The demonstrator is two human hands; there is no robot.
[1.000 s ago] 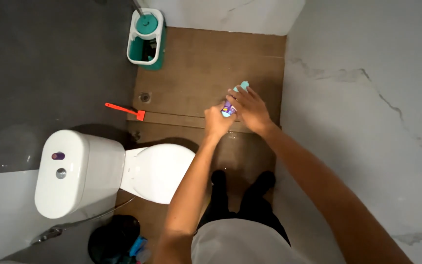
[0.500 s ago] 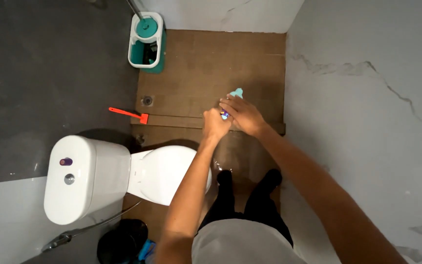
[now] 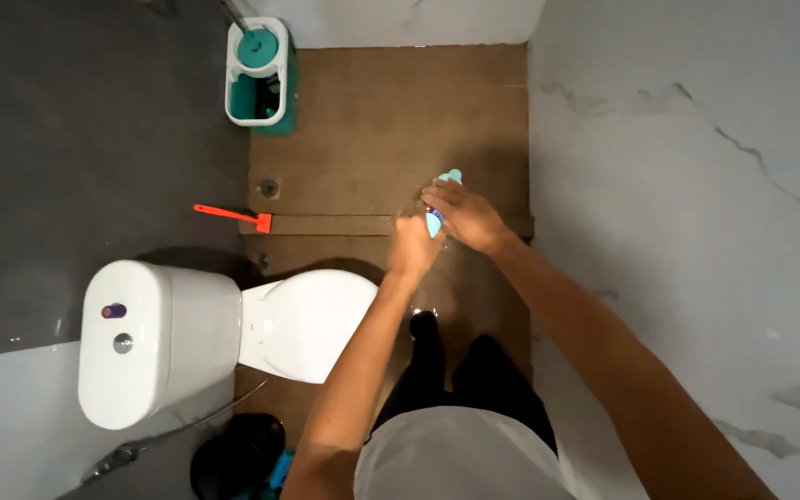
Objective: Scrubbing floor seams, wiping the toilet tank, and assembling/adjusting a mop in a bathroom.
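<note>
Brown matte floor runs beneath me, glossy white toilet (image 3: 233, 329) at my left. My left hand (image 3: 413, 244) and right hand (image 3: 463, 216) both clasp a slim pale-blue bottle (image 3: 441, 198), long axis pointing away, toward the teal-and-white mop bucket (image 3: 258, 74) beyond.

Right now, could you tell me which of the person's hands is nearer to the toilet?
Left. The left hand hangs just beyond the toilet bowl's front, gripping the light blue bottle. The right hand holds it too, farther away.

Brown floor (image 3: 372, 120): toilet (image 3: 233, 324), bucket (image 3: 259, 74), brush (image 3: 233, 216).
</note>
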